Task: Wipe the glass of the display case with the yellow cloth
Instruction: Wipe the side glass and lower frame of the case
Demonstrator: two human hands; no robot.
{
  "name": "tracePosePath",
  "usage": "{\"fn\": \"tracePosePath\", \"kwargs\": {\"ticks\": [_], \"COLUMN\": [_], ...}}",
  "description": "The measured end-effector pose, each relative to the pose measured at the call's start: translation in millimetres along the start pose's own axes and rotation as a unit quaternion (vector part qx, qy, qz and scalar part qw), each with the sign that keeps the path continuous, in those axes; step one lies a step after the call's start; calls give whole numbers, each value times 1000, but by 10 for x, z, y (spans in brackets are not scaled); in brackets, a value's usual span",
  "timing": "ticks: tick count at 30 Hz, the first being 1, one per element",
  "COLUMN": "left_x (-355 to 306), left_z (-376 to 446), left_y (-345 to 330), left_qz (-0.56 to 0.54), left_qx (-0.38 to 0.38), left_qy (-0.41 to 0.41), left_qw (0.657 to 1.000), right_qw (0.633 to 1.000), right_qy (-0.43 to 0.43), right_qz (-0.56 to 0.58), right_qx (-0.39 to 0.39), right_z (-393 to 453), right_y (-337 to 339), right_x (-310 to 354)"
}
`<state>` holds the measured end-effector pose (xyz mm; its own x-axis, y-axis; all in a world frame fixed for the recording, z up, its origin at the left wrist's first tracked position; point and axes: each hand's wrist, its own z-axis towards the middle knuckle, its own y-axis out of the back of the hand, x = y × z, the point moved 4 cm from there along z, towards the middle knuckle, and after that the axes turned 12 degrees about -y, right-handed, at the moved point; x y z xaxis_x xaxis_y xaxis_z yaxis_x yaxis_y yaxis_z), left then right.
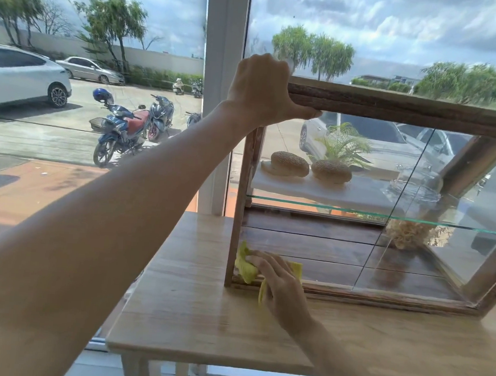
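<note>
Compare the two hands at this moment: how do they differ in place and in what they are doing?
The left hand is high, gripping the top wooden corner of the display case; the right hand is low, at the bottom left corner. The right hand presses the yellow cloth against the glass; the left holds no cloth. Both touch the case.

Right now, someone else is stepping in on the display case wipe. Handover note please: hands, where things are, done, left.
Left hand: grips the top left corner of the display case, thumb under the wooden top rail, steadying it.
Right hand: holds the yellow cloth against the lower left corner of the front glass, at the bottom frame.
The case stands on the wooden table by the window.
Done: cannot tell how much glass has been wiped.
Left: likely the rest of the front pane, then the other panes.
</note>
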<state>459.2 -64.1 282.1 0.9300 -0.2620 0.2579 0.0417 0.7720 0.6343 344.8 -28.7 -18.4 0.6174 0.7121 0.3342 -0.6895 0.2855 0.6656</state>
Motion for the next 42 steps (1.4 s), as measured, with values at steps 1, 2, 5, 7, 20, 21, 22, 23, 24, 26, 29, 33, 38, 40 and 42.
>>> {"fn": "tracePosePath", "kwargs": {"ticks": [1,2,5,7,20,21,22,23,24,26,29,33,38,40,42], "left_x": [1,7,8,-1,45,50,53,51,48,43,55,62,61,57,48], "left_z": [1,4,4,4,48,48,45,47,50,50,51,52,50,51,45], "left_y": [2,-2,-1,5,-61,-65,-69,-66,-65,-60,-66,-69,-76,-73,-62], "left_qz": [-1,-2,2,9,17,15,15,16,17,22,21,20,13,12,12], "left_qx": [0,0,-1,-2,-14,-17,-20,-22,-24,-23,-26,-33,-29,-26,-22], "left_qy": [-1,-1,-2,-1,-3,-3,-3,-3,-4,-5,-4,-4,2,4,4], "left_qw": [1000,1000,1000,1000,1000,1000,1000,1000,1000,999,999,999,999,1000,1000], "right_qw": [998,994,973,958,942,941,940,938,936,930,917,906,914,917,918], "right_qy": [20,42,114,156,239,244,249,254,260,273,289,283,231,207,192], "right_qz": [0,-4,-47,-91,-228,-230,-232,-234,-237,-246,-269,-286,-255,-234,-215], "right_qx": [-51,-99,-193,-222,-58,-48,-38,-28,-16,16,64,134,215,250,271], "right_z": [108,234,702,990,805,758,710,660,612,506,348,188,98,46,-10], "right_y": [129,265,664,809,183,145,108,69,28,-59,-177,-296,-340,-369,-414], "right_x": [55,105,251,287,-128,-155,-188,-225,-266,-341,-452,-501,-512,-531,-552]}}
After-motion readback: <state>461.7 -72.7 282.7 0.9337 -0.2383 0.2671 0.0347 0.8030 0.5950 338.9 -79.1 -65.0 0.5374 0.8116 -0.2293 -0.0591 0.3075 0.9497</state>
